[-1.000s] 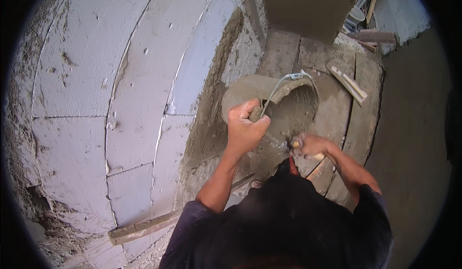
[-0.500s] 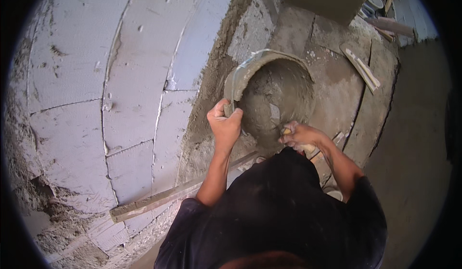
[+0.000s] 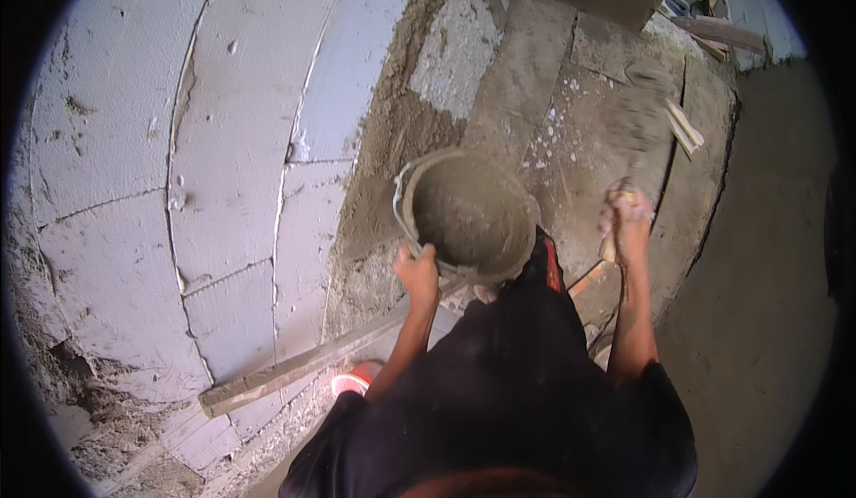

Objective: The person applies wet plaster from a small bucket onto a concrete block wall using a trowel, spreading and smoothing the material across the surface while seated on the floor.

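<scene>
A mortar-caked bucket (image 3: 456,154) is tilted close in front of my body, with wet grey mortar (image 3: 471,226) coating its inside. At its near left edge my left hand (image 3: 416,271) is closed round the rim, beside the wire handle. Off to the right, apart from the bucket, my right hand (image 3: 629,208) grips a trowel (image 3: 608,248) by its pale wooden handle. The trowel's blade points away from me over the boards and is smeared by motion; what lies on it is hard to make out.
Pale blocks (image 3: 241,79) with mortar joints fill the left side. A long wooden batten (image 3: 303,369) crosses near my left forearm, with an orange-red container (image 3: 355,378) beside it. Wood scraps (image 3: 684,128) lie on the mortar-stained boards (image 3: 584,132) at right.
The bucket has come nearer to me, and its opening shows differently. My right hand has moved from the bucket's near edge out to the right and forward with the trowel.
</scene>
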Action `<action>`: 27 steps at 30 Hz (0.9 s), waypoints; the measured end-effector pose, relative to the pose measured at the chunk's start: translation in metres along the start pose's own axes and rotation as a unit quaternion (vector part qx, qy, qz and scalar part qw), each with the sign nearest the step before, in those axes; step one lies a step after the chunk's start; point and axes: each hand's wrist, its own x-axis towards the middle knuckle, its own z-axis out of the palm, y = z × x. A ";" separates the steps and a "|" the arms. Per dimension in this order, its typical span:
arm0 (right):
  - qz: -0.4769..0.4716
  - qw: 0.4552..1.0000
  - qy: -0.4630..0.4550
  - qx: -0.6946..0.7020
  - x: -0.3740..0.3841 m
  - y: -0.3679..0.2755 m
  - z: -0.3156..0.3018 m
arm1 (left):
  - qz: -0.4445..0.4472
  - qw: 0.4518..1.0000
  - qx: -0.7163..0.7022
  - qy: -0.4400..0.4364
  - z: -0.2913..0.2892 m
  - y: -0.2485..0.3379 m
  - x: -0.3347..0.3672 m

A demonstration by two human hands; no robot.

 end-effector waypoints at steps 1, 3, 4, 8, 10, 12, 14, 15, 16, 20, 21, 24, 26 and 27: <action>-0.057 0.996 0.068 -0.025 0.014 0.002 -0.001 | -0.014 1.000 -0.012 0.008 -0.003 -0.008 -0.003; -0.133 0.967 0.200 -0.084 0.047 0.017 0.008 | -0.040 0.999 -0.025 0.028 -0.020 -0.037 -0.004; -0.157 0.943 0.266 -0.121 0.067 0.033 0.018 | -0.052 0.998 -0.030 0.036 -0.028 -0.055 -0.003; -0.184 0.772 0.522 -0.313 0.137 0.147 0.078 | -0.084 0.994 -0.039 0.064 -0.035 -0.107 -0.010; -0.095 0.821 0.455 -0.331 0.183 0.276 0.121 | -0.090 0.995 -0.051 0.011 0.002 -0.122 0.009; -0.027 0.930 0.114 -0.348 0.116 0.288 0.242 | -0.129 0.988 -0.066 0.048 -0.012 -0.141 -0.001; -0.060 0.932 -0.112 -0.340 0.012 0.214 0.287 | -0.184 0.979 -0.038 0.077 -0.023 -0.134 -0.011; -0.108 0.951 -0.086 -0.277 -0.014 0.202 0.285 | -0.204 0.976 -0.025 0.076 -0.020 -0.124 -0.011; -0.115 0.941 -0.099 -0.304 -0.029 0.196 0.264 | -0.173 0.981 -0.022 0.089 -0.021 -0.130 -0.016; -0.099 0.904 -0.143 -0.391 -0.031 0.134 0.125 | -0.064 0.996 -0.011 0.062 -0.013 -0.130 -0.016; -0.148 0.846 -0.139 -0.493 -0.031 0.127 0.086 | -0.043 0.998 0.000 0.037 -0.013 -0.122 -0.014; -0.106 0.681 -0.369 -0.623 -0.037 0.081 0.021 | 0.025 0.995 0.099 -0.019 -0.012 -0.090 -0.012; -0.059 0.571 -0.459 -0.678 -0.043 0.065 0.019 | 0.113 0.982 0.146 -0.044 -0.011 -0.045 -0.019; -0.072 0.585 -0.415 -0.693 -0.039 0.073 0.025 | 0.161 0.973 0.153 -0.060 -0.009 -0.033 -0.020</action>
